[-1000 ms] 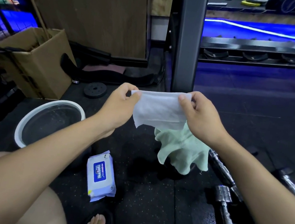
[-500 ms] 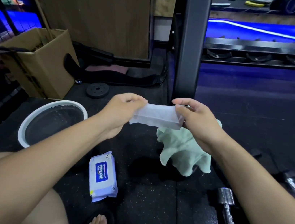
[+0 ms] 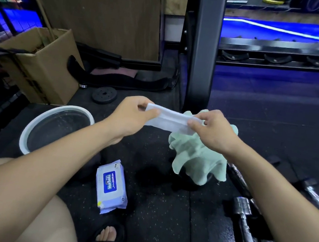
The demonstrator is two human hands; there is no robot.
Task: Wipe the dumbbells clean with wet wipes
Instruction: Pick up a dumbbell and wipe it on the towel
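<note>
A white wet wipe [image 3: 170, 120], folded into a narrow strip, is stretched between my hands above the floor. My left hand [image 3: 131, 116] pinches its left end and my right hand [image 3: 213, 130] pinches its right end. The blue and white wet wipe pack [image 3: 111, 186] lies on the black rubber floor below my left forearm. Chrome dumbbells lie at the lower right: one [image 3: 246, 225] beside my right forearm, another [image 3: 316, 197] further right, partly hidden by the arm.
A pale green cloth [image 3: 196, 159] is heaped on the floor under my right hand. A white-rimmed basin [image 3: 30, 129] sits at left, a cardboard box [image 3: 37, 66] behind it. A black rack post [image 3: 203, 49] and a small weight plate [image 3: 104, 95] stand beyond. My sandalled foot [image 3: 107, 235] is below.
The wipe hung open as a sheet a second ago. It has since been folded down into a narrow strip, and both hands have dropped a little lower.
</note>
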